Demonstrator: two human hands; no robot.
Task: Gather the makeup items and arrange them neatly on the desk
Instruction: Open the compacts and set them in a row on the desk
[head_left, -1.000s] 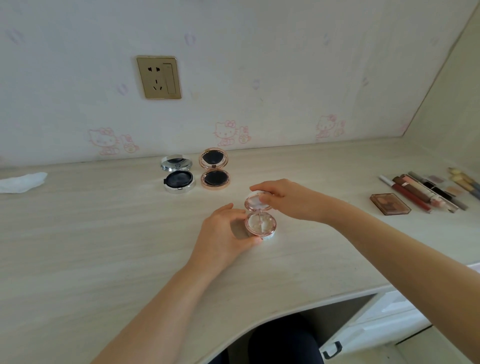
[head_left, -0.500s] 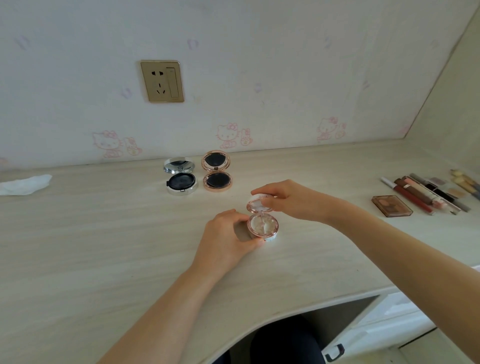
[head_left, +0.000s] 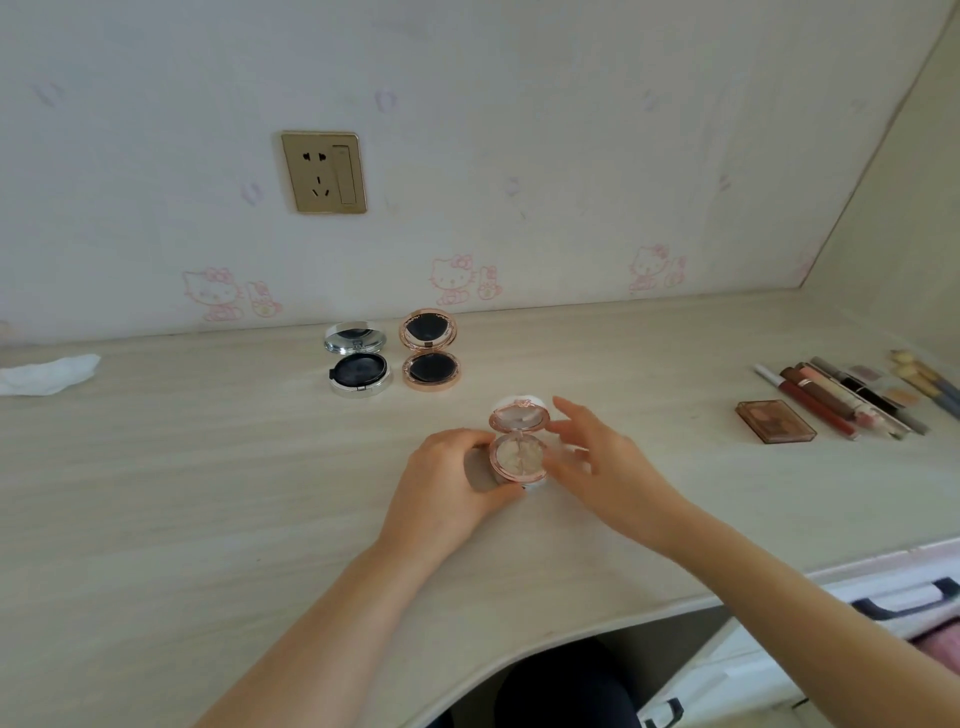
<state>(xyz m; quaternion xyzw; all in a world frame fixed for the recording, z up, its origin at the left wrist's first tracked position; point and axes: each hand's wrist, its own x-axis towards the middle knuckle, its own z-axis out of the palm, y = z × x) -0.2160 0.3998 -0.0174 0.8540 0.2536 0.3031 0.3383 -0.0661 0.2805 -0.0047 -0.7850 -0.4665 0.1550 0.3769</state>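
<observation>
A rose-gold compact (head_left: 518, 451) with pale powder stands open at mid-desk, lid upright. My left hand (head_left: 451, 486) grips its base from the left. Just right of it is my right hand (head_left: 602, 462), fingers spread and relaxed, off the lid. Behind stand two more open compacts side by side, a silver one (head_left: 358, 367) and a rose-gold one (head_left: 429, 351), both with black insides. At the right lie a brown eyeshadow palette (head_left: 775, 421) and a row of lip glosses and pencils (head_left: 852, 397).
A crumpled white tissue (head_left: 47, 374) lies at the desk's far left. A gold wall socket (head_left: 324, 172) is above the compacts. The light wood desk (head_left: 208, 493) curves inward at its front edge, with a white drawer unit (head_left: 893, 608) below right.
My right hand has let go of the compact's lid and drawn back to the right with fingers spread. The lid now stands open wider. My left hand keeps its hold on the base.
</observation>
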